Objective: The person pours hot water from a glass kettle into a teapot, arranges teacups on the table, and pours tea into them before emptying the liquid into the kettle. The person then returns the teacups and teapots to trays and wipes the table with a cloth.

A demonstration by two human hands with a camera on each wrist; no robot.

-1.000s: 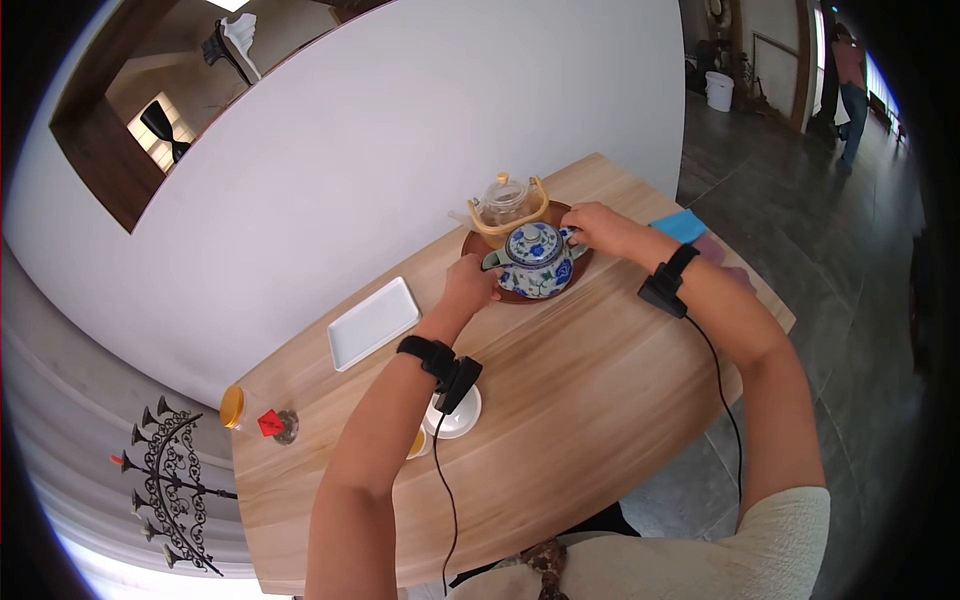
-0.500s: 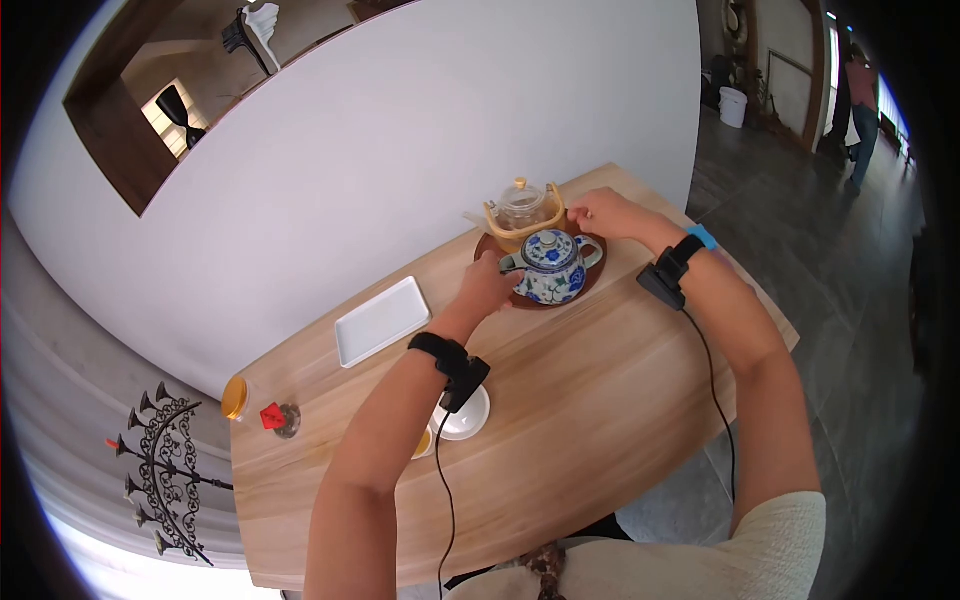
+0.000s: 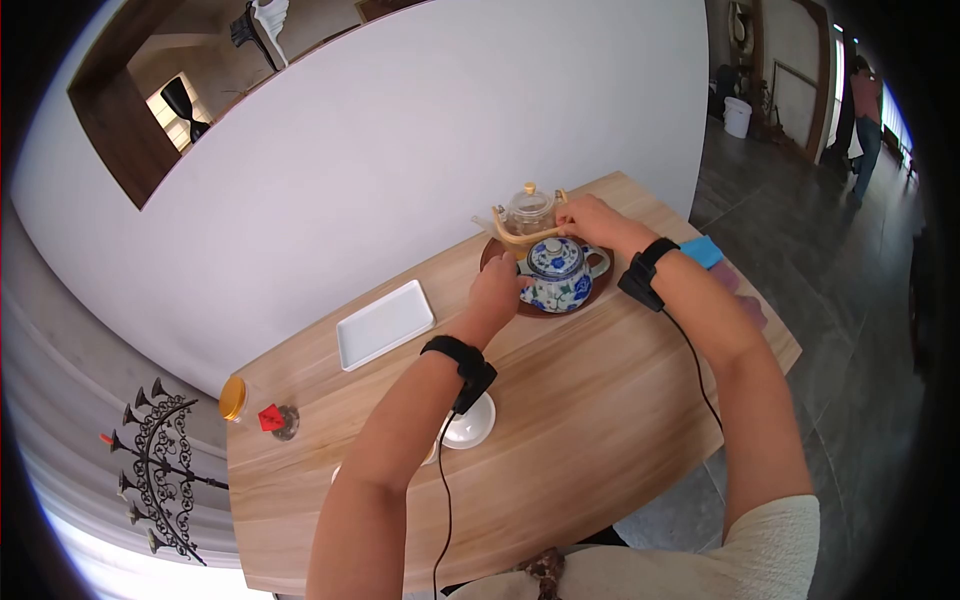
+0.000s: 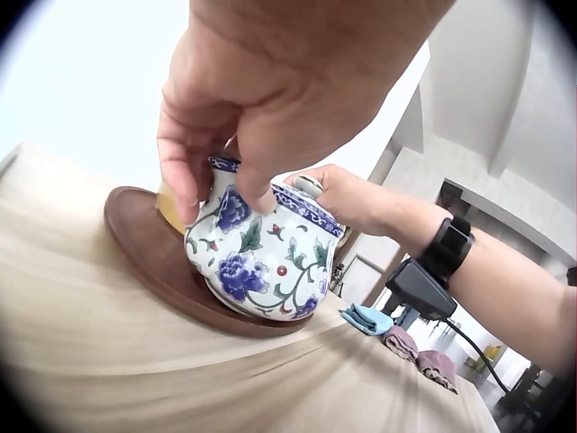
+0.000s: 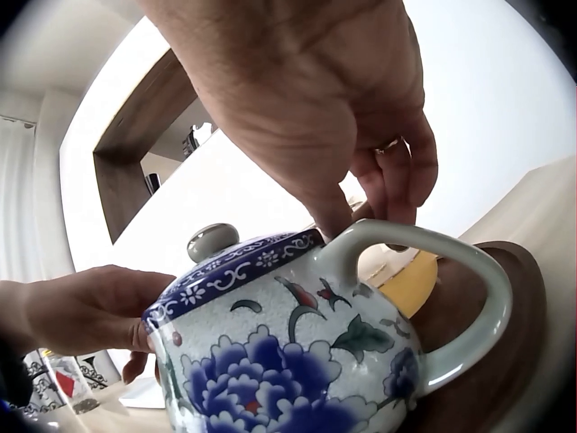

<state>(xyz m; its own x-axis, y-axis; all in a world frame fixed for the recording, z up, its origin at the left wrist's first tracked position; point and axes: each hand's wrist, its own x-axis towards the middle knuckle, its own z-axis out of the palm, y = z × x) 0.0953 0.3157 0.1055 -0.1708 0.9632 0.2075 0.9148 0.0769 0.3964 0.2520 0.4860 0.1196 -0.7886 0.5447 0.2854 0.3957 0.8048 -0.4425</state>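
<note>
Blue flowers are painted on the lidded ceramic teapot, which is set upright on a round brown tray near the wall end of the wooden table. Its spout is pinched between the thumb and fingers of the left hand. Just behind it, a glass teapot with a bamboo handle is seen. The right hand is held at that handle with fingers bent; whether it is gripped cannot be told. A white rectangular dish is placed to the left, and a blue cloth is laid beyond the right wrist.
</note>
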